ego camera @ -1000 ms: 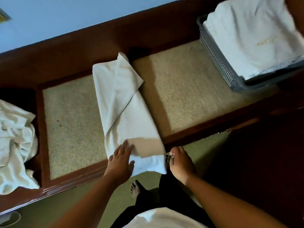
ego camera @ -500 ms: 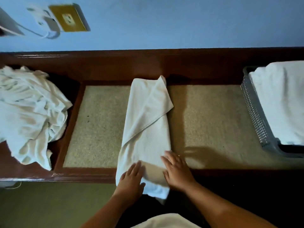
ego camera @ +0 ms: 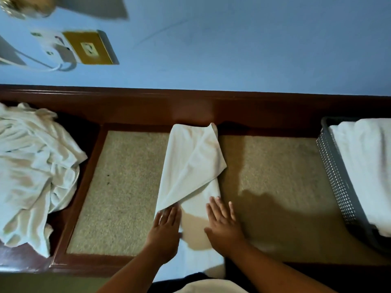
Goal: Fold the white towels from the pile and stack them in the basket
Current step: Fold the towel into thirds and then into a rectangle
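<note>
A white towel (ego camera: 191, 166) lies folded lengthwise in a long strip across the middle of the bench, its near end hanging over the front edge. My left hand (ego camera: 166, 227) lies flat on the strip's left side, fingertips at the edge of an upper fold. My right hand (ego camera: 222, 220) presses flat on its right side with straight fingers. The pile of crumpled white towels (ego camera: 33, 172) sits at the left. At the right stands a grey perforated basket (ego camera: 336, 176) holding folded white towels (ego camera: 368, 170).
The bench has a dark wooden frame (ego camera: 69, 227) around a beige woven panel (ego camera: 122, 191) and backs onto a blue wall. A brass socket plate (ego camera: 91, 48) with a white plug and cable is on the wall at upper left.
Both hands have slid forward along the towel, away from its near end. The view has tilted up, showing more wall.
</note>
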`<action>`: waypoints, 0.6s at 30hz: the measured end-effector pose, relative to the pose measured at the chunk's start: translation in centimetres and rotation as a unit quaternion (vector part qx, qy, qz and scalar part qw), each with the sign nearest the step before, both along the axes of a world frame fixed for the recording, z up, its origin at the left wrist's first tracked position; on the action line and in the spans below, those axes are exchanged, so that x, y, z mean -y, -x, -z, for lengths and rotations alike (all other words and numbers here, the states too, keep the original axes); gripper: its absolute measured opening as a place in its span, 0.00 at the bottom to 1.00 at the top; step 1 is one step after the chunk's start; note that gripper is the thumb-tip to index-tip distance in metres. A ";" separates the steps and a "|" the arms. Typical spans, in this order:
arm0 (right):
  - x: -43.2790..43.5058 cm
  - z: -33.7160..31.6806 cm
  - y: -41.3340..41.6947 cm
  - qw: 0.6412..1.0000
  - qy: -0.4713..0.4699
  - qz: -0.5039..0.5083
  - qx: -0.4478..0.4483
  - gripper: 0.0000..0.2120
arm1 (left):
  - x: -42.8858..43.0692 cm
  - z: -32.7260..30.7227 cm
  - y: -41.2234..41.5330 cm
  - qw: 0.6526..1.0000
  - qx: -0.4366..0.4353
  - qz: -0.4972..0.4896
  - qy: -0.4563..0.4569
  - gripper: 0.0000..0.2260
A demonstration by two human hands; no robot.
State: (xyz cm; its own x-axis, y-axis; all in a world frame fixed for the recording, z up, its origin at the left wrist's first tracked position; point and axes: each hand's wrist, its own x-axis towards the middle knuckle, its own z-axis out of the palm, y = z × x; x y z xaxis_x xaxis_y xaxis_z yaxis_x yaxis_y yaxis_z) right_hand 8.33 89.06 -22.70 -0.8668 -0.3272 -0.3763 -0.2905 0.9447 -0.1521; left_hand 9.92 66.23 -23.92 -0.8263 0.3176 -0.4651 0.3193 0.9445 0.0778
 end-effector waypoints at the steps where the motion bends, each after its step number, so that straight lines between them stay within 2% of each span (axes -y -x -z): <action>1: 0.3 0.3 0.4 1.000 0.018 -0.022 -0.012 0.31 | 0.4 -0.1 1.4 1.000 -0.018 0.023 -0.003 0.35; 3: 1.2 1.0 1.5 0.993 0.039 -0.108 -0.024 0.32 | 1.1 0.5 4.3 0.996 -0.031 0.081 -0.024 0.32; 5: 1.9 1.4 3.2 0.988 0.030 -0.148 -0.022 0.37 | 1.9 0.5 7.5 0.989 -0.015 0.145 -0.024 0.34; 9: 2.6 2.1 7.9 0.998 0.036 -0.051 -0.020 0.38 | 3.8 0.5 13.6 0.963 -0.071 0.258 -0.041 0.34; 12: 3.1 2.3 11.9 0.999 -0.003 0.021 -0.033 0.37 | 5.1 0.5 16.6 0.968 -0.101 0.224 -0.053 0.31; 15: 3.4 2.3 16.2 0.992 -0.005 0.096 -0.082 0.40 | 5.2 0.2 18.6 0.975 -0.118 0.169 -0.085 0.31; 18: 2.9 2.5 19.9 0.987 -0.058 0.120 -0.093 0.39 | 4.2 0.4 20.6 0.979 -0.128 0.097 -0.125 0.31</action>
